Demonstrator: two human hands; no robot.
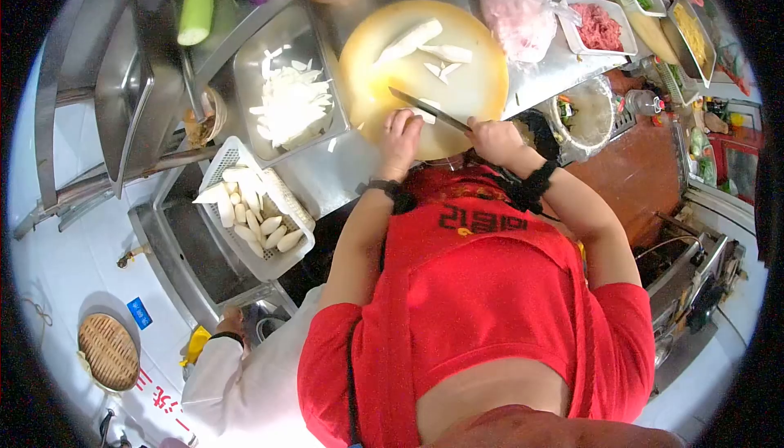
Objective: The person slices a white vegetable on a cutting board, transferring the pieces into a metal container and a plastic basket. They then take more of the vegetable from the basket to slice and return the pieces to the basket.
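My right hand (496,141) is closed on the handle of a knife (437,111), whose blade slants up and left over the round yellowish cutting board (371,48). On the board's near edge, my left hand (400,144) lies beside the blade with its fingers bent on a white vegetable piece (425,111). Farther back on the board are larger peeled white pieces (411,41) and a few small cut ones (442,71). Left of the board, a metal tray (243,93) holds a heap of white slices (292,103).
A white basket (282,263) of peeled white vegetables stands at the sink (196,227). Another person's hand (231,321) shows below it. Behind right are a pink plastic bag (518,17) and a tray of minced meat (600,27). A green vegetable (196,8) lies back left.
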